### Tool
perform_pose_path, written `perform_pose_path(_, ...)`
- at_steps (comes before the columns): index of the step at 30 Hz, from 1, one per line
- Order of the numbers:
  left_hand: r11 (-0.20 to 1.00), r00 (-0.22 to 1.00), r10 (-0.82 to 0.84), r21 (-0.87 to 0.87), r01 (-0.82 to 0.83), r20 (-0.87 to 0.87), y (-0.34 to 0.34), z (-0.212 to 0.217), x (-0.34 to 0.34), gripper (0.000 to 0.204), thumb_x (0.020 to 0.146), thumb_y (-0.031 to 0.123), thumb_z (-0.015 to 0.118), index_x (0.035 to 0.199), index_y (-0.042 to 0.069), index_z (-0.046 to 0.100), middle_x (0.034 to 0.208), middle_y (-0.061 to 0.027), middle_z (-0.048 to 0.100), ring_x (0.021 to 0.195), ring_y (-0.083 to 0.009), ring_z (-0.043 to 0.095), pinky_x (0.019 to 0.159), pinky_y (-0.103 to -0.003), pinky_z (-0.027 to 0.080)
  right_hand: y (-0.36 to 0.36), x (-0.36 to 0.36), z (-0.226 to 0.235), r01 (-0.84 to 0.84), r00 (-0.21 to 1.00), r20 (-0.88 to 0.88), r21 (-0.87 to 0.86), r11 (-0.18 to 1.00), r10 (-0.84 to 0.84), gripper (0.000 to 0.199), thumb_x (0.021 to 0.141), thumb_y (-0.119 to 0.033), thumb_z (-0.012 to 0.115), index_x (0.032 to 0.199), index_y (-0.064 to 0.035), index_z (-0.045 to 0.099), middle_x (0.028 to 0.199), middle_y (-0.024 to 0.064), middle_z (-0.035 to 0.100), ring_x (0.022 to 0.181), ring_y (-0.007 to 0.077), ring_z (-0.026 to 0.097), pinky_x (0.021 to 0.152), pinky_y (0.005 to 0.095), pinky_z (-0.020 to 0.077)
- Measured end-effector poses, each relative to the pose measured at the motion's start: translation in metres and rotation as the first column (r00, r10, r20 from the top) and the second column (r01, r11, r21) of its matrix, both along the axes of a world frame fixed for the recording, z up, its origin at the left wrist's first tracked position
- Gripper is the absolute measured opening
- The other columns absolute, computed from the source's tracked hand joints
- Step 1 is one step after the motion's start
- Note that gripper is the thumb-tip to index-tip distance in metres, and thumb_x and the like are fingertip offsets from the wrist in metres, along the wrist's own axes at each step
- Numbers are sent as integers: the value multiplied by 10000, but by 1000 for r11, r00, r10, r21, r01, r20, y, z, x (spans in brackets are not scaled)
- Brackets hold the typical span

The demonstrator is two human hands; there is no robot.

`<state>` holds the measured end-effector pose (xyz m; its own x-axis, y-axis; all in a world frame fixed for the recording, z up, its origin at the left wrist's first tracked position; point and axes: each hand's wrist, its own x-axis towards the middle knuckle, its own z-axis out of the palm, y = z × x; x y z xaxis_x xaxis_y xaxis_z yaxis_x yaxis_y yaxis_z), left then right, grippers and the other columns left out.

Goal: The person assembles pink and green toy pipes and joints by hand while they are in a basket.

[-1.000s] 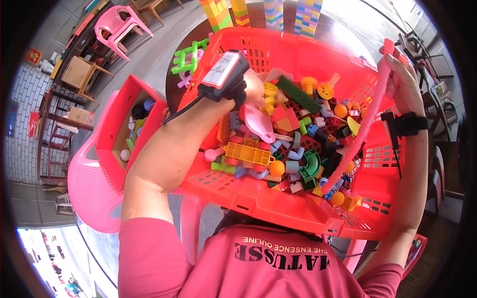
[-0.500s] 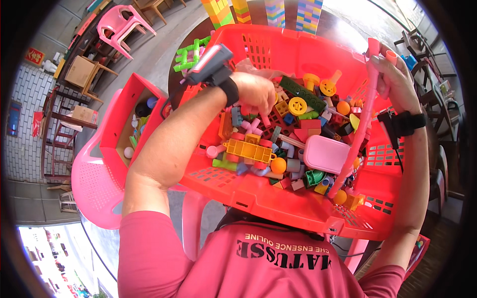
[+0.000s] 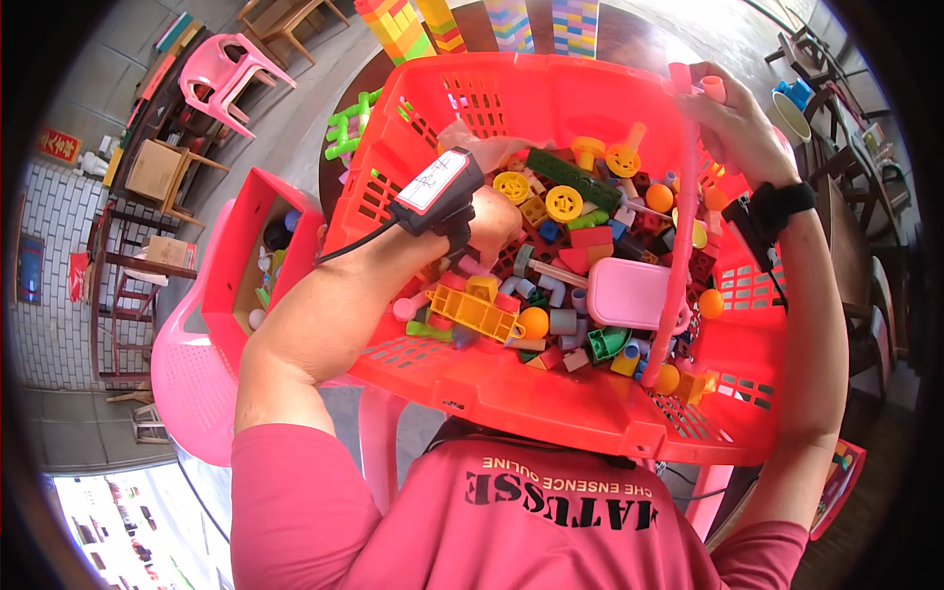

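Observation:
My left hand (image 3: 495, 222) is down among the toy pieces on the left side of a red basket (image 3: 551, 398). Its wrist device and the back of the hand hide the fingers. Close by lie a pink tube piece (image 3: 474, 266) and a yellow toy vehicle base (image 3: 474, 309) with pink wheels. Above the basket's far right, my right hand (image 3: 733, 120) is closed around a long pink rod (image 3: 680, 241) that looks like joined tube pieces. A short pink tube end (image 3: 714, 89) sticks up by its fingers. The rod slants down across the basket toward the near side.
A pink lidded box (image 3: 640, 293), a dark green block (image 3: 573, 178), yellow wheels (image 3: 563, 204) and orange balls (image 3: 533, 322) fill the basket. Tall block stacks (image 3: 574, 28) stand on the table behind. A red box (image 3: 236, 261) sits on a pink chair (image 3: 187, 379) at left.
My left hand has drawn back left and nearer, its wrist turned so the fingers are now hidden. The right hand and pink rod have shifted left in the picture, as has much of the scene.

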<state>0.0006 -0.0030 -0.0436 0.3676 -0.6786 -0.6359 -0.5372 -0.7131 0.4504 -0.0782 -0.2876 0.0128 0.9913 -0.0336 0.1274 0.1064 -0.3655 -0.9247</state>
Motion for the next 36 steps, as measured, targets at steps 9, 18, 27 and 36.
perform_pose_path(9,976,955,-187,-62,207,230,4,16,-3,203,654,186,687,754,28,607,662,-119,615,661,-251,625,567,-372,469,-9,11,-17,108,990,-58,-292,950,-130,388,812,-185,683,1138,-54,517,761,47,569,508,101,495,452,270,400)
perform_pose_path(18,588,941,271,-739,-329,-203,9,54,-3,130,838,114,666,851,67,545,694,27,561,516,-12,470,402,-175,322,68,-19,2,134,887,430,-592,795,171,366,792,-201,715,1086,-58,550,837,145,593,753,297,611,691,376,492)
perform_pose_path(27,640,933,174,-683,-351,-315,11,57,-4,170,922,225,622,901,61,580,759,29,604,666,-29,572,572,-187,459,98,-25,1,-87,957,225,-386,918,185,266,766,-152,726,928,-37,550,701,116,566,632,290,570,599,346,462)
perform_pose_path(36,996,777,84,-77,-46,624,24,21,-1,634,811,56,543,1396,222,363,969,-166,647,859,-304,652,611,-391,526,84,-26,5,-124,925,259,-483,867,276,251,777,-130,688,977,-31,574,759,127,606,714,271,609,638,349,467)
